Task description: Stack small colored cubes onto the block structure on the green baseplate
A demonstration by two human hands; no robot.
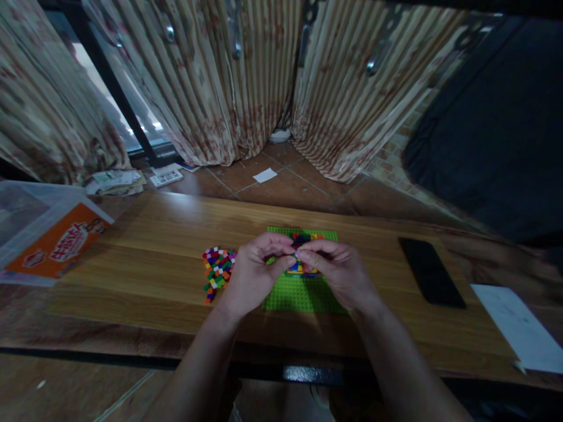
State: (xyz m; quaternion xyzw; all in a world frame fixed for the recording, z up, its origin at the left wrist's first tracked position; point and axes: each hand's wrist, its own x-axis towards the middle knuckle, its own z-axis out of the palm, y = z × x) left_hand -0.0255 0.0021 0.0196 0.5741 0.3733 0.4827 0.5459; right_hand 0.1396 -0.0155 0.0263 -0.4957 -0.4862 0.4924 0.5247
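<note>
A green studded baseplate lies on the wooden table in front of me, with a small patch of coloured bricks built on its far half. My left hand and my right hand meet above the plate, fingertips pinched together on a tiny coloured brick between them. A pile of several loose small bricks in mixed colours lies just left of my left hand.
A black phone lies face down at the right of the table, a white sheet beyond it. A clear plastic box with an orange label stands at the left edge. Curtains, papers and tiled floor lie behind.
</note>
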